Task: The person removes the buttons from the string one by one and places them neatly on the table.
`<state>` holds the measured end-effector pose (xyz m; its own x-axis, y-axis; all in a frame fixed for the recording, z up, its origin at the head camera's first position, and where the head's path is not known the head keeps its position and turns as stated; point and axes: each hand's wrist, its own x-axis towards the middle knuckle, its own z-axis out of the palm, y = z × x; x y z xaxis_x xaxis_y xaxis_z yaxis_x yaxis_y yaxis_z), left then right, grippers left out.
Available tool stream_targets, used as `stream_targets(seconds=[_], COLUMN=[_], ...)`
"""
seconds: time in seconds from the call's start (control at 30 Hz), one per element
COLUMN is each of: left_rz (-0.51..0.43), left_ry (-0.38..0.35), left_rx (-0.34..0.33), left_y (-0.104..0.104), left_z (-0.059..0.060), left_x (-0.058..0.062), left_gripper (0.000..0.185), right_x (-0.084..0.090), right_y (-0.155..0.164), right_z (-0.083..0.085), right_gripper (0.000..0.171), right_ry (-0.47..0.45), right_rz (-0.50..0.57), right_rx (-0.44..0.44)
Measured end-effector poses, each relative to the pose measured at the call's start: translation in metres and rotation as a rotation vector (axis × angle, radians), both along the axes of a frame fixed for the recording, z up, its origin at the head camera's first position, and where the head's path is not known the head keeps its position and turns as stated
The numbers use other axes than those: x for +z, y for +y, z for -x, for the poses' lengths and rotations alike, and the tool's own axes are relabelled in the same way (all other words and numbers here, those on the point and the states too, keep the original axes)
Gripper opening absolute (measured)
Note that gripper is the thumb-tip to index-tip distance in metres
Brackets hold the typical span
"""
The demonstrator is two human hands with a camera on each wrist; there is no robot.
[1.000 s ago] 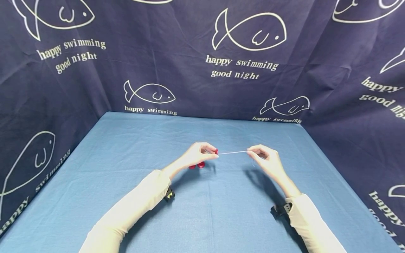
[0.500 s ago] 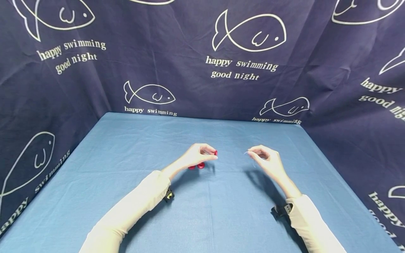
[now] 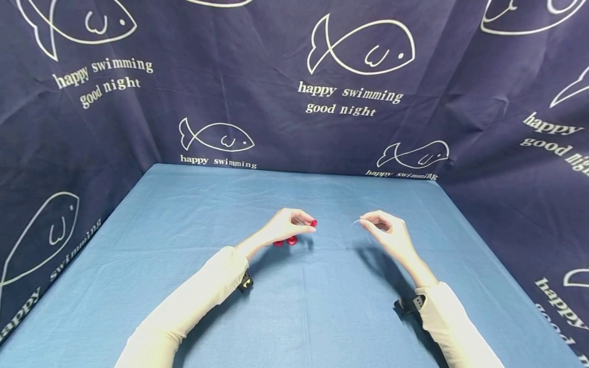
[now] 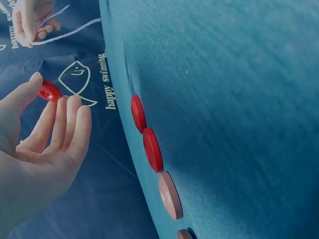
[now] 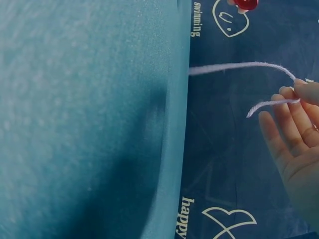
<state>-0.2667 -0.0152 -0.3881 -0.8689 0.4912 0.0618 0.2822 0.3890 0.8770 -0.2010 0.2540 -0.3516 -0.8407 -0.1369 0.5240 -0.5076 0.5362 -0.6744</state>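
Note:
Between the thumb and fingertips of my left hand [image 3: 287, 225] a red button [image 4: 50, 91] is pinched, its holes showing in the left wrist view. My right hand [image 3: 386, 230] pinches a pale lilac string [image 5: 239, 66] between thumb and index finger. A short tail of that string hangs below the thumb, and the longer end reaches out toward the left. A gap separates the string's end from the red button. On the cloth below the left hand lie more buttons in a row: a nearer-to-hand red button [image 4: 138, 113], another red button [image 4: 153, 149] and a pinkish button [image 4: 171, 195].
Blue cloth covers the table [image 3: 331, 296]. Dark blue curtains [image 3: 276, 92] with white fish prints stand behind and at both sides. Part of another pinkish button [image 4: 184, 234] shows at the bottom of the left wrist view. Each wrist wears a small black camera [image 3: 245, 282].
One second ago the string ran taut from the button at the left hand to the right hand. It has since come away and dangles loose from the right hand. Both hands have barely moved.

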Motion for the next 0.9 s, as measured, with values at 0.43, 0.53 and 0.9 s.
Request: stream_targets(seconds=[0.43,0.53,0.9], left_rz=[0.059,0.098,0.191], left_ry=[-0.133,-0.076,0.08], left_rx=[0.02,0.018,0.01], left_y=[0.0018,0.0034,0.0042], left_z=[-0.0009,0.0002,0.0049], left_x=[0.0017,0.0009,-0.0021], left_gripper=[0.024,0.025,0.026], right_x=[0.0054,0.0056,0.0032], right_y=[-0.0042,-0.0054,-0.0073], right_z=[-0.0029,-0.0027,-0.0019], right_gripper=[0.009,0.009,0.01], right_ry=[0.026,0.041,0.082], right_rz=[-0.041,-0.039,-0.102], right_rx=[0.015,0.03,0.035])
